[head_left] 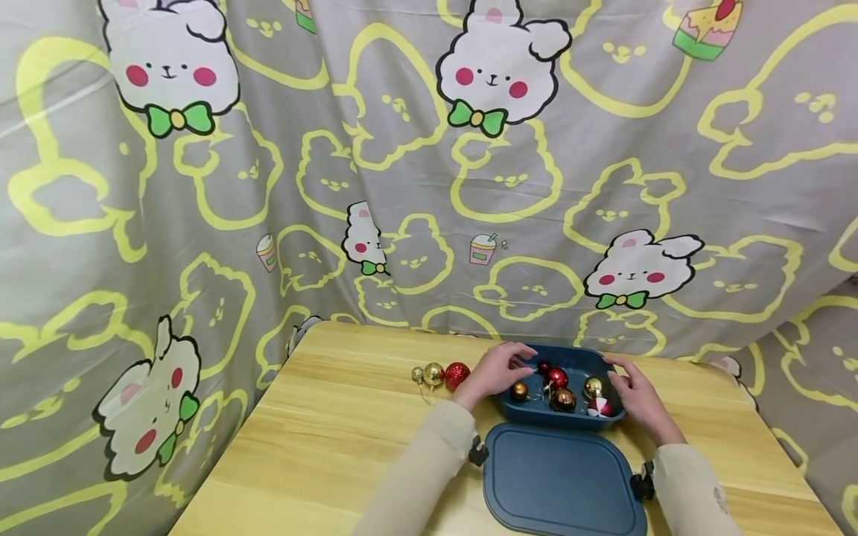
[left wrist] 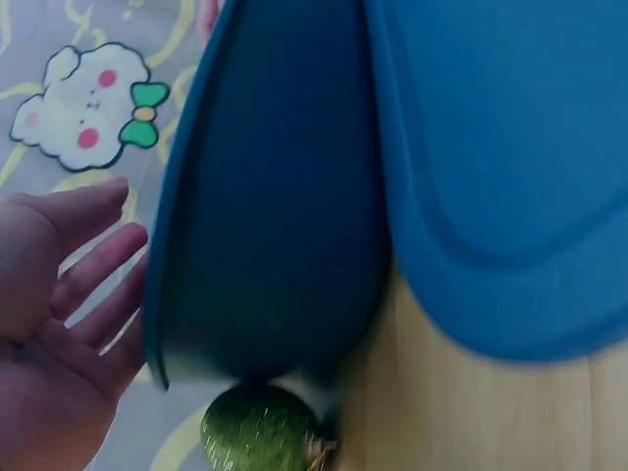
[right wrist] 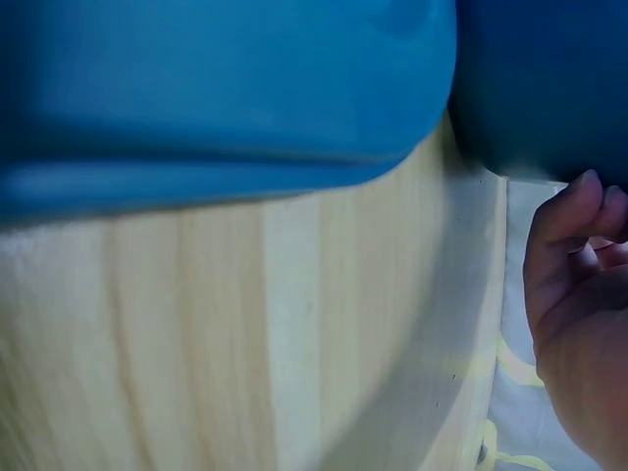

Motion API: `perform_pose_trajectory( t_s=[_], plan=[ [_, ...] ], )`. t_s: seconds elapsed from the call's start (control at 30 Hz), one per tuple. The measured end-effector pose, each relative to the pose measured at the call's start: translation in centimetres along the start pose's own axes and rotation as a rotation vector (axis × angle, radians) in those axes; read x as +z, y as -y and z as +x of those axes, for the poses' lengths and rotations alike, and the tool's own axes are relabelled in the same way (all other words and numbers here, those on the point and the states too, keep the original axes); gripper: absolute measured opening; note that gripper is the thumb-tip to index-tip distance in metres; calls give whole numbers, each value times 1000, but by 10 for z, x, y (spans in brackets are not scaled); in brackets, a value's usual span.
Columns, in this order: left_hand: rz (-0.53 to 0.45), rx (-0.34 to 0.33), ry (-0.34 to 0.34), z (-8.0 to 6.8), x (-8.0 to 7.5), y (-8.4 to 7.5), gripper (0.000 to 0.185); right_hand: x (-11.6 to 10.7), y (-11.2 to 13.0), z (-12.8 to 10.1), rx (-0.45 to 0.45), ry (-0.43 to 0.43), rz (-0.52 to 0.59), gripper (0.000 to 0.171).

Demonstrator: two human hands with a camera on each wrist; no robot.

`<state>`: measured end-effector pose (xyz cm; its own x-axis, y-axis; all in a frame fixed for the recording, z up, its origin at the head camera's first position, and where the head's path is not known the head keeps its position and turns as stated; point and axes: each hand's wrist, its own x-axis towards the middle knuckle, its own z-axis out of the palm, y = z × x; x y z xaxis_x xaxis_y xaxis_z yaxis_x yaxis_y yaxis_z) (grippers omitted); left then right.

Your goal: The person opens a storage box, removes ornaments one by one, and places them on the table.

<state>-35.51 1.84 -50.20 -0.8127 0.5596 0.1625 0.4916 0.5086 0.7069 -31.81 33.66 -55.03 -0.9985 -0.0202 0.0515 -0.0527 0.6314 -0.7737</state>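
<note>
Now the left hand (head_left: 494, 370) rests with relaxed, straight fingers against the left rim of the blue box (head_left: 575, 354), gripping nothing. Opposite, the right hand (head_left: 637, 398) touches the box's right edge, fingers loosely bent. Inside lie red, gold and copper baubles (head_left: 558, 378). Just left of the box sit three more baubles (head_left: 456, 374) on the wooden table (head_left: 335, 424). Nearer the person lies the blue lid (head_left: 563, 480).

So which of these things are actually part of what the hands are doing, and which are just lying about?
In use:
left hand and right hand, one at each end of the blue box
baubles inside the box

Lying about:
blue lid in front of the box
three baubles on the table
bunny cloth behind
</note>
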Motion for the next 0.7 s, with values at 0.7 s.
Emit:
perform_pose_trajectory(
  t_s=[0.7],
  plan=[
    [336, -134, 174, 32, 36, -7, 47, 0, -1, -1, 29, 17, 10, 56]
  ],
)
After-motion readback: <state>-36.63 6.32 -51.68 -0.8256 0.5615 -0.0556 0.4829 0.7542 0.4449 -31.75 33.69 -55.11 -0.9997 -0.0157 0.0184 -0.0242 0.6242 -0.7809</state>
